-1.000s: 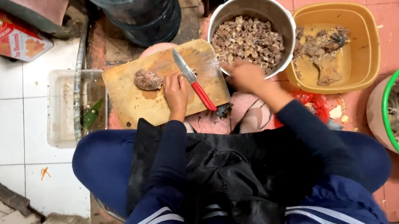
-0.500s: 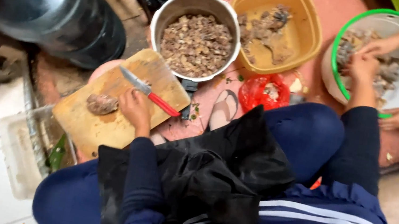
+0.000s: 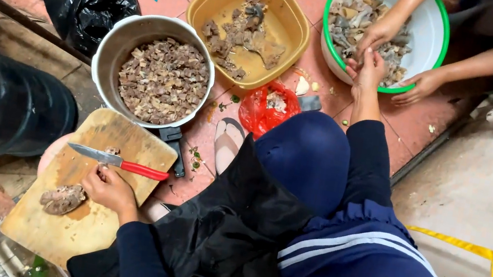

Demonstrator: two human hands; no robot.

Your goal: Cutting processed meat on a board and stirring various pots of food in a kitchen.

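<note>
Right hand (image 3: 370, 69) has reached the white bowl (image 3: 437, 25); fingers touching meat (image 3: 351, 29).

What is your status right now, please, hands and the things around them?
Left hand resting on cutting board, beside meat chunk, knife lying free. Right hand reaching into green-rimmed bowl. Another person's hands working in the same bowl.
</note>
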